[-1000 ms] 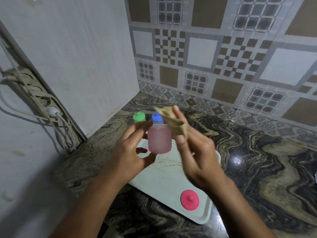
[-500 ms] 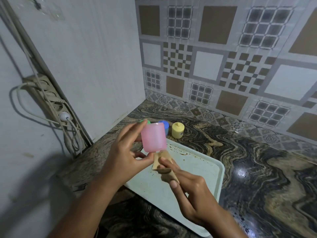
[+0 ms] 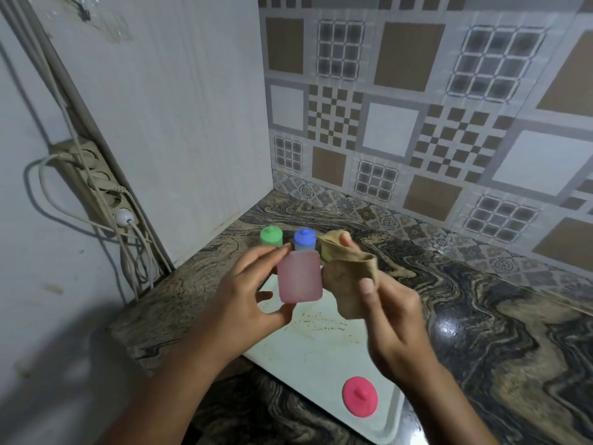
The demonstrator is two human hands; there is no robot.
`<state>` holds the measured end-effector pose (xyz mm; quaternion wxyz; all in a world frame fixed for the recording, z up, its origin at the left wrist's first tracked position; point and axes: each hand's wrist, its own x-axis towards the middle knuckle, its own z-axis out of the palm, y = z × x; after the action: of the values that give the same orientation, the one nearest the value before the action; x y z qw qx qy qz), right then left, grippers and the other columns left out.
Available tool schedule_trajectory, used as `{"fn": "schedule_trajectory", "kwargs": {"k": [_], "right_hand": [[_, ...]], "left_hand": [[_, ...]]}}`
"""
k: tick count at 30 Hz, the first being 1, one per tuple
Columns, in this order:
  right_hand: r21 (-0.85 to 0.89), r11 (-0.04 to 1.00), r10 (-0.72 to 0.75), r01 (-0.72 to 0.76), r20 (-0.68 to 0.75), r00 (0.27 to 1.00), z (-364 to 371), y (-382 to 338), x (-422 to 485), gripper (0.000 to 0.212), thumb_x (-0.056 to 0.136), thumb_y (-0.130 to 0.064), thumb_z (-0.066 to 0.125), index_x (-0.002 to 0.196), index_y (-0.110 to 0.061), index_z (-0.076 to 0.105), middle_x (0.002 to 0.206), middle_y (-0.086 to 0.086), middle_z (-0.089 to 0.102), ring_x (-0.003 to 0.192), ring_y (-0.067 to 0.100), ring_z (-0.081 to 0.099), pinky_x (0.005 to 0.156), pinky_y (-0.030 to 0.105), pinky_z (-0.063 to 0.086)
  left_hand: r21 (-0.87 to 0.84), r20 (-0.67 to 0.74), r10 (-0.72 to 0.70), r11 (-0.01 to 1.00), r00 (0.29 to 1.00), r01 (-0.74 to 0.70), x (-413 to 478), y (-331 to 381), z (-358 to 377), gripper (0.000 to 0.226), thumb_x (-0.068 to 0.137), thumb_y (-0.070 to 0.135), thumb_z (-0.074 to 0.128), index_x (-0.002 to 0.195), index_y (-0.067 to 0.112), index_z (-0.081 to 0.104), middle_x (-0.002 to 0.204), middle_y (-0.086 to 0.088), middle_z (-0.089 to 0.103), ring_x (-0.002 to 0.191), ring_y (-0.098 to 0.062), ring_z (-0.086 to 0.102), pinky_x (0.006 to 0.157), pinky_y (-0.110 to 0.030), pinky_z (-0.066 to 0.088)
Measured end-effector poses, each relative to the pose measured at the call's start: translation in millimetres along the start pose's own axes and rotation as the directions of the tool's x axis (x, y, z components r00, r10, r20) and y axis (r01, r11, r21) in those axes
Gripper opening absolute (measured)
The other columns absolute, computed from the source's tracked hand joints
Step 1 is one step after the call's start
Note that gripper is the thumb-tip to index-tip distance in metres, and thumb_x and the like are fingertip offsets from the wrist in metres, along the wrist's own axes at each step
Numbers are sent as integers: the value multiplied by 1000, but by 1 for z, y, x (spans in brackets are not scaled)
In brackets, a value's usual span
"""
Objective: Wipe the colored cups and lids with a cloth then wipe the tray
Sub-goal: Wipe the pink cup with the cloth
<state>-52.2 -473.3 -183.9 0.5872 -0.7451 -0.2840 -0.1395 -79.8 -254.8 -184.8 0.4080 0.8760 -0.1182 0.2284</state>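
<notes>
Pink cup is held in the air above the far end of the tray, near frame centre. It is gripped by the left hand: the grip is closed round it, with the thumb at the cup's lower edge and the fingers at its upper edge. The cup is slightly blurred, so which end is up cannot be told.

Tan cloth is held by the right hand, the grip closed on it with the thumb pressed on its front. The cloth is bunched and is set against the cup's 3 o'clock side. One flap is lifted toward 12 o'clock.

White tray is laid on the worktop, running from frame centre toward 5 o'clock. Brown specks and smears are seen on its surface under the hands. Pink lid is laid flat on the tray at its 5 o'clock end, knob up, well apart from the cup.

Green cup and blue cup, both lidded, are stood on the worktop beyond the tray, at 11 and 12 o'clock of the pink cup. The blue one is partly covered by it.

Power strip with cables is fixed on the wall at 9 o'clock. Patterned tiles are seen from 12 to 3 o'clock.
</notes>
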Motion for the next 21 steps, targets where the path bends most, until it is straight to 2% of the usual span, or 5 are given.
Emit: {"fn": "schedule_trajectory", "kwargs": {"k": [4, 10, 15, 17, 21], "right_hand": [[-97, 988, -96, 120, 220, 971, 20, 0, 6, 41, 107, -22, 41, 142, -9, 57, 155, 4, 49, 148, 21, 40, 121, 39, 33], [-39, 991, -112, 130, 302, 947, 20, 10, -16, 39, 106, -22, 43, 142, -19, 58, 159, -3, 43, 152, 26, 31, 123, 39, 31], [-129, 990, -4, 59, 389, 921, 11, 29, -38, 36, 109, -24, 40, 126, -12, 69, 126, -25, 64, 123, 5, 61, 111, 27, 42], [-101, 995, 62, -27, 366, 929, 6, 33, -45, 31, 108, -22, 41, 108, -17, 72, 105, -27, 69, 101, -4, 66, 90, 20, 49], [277, 913, 273, -299, 131, 953, -1, 25, -42, 45, 107, -32, 36, 100, -20, 79, 69, 5, 71, 58, 18, 63, 58, 28, 51]], "left_hand": [[58, -18, 57, 997, 998, -56, 1, 7, 2, 86, 60, 7, 91, 134, 22, 50, 129, 25, 44, 114, 15, 52, 84, 1, 44], [13, -81, 15, 1000, 997, -14, 4, -2, -10, 84, 59, -2, 91, 135, 15, 58, 133, 4, 55, 123, -2, 53, 81, -7, 51], [23, -67, -53, 998, 996, 55, 8, -4, -15, 76, 61, 8, 88, 129, 28, 60, 128, 9, 61, 110, 0, 62, 74, -6, 50], [-16, -31, -103, 995, 994, 102, 8, -5, -14, 75, 63, 8, 86, 130, 28, 59, 128, 9, 63, 100, 2, 67, 74, -9, 51], [-112, 11, -181, 977, 983, 181, 2, -12, -4, 82, 66, 6, 86, 136, 33, 54, 128, 17, 58, 94, -3, 69, 62, -24, 60]]}}
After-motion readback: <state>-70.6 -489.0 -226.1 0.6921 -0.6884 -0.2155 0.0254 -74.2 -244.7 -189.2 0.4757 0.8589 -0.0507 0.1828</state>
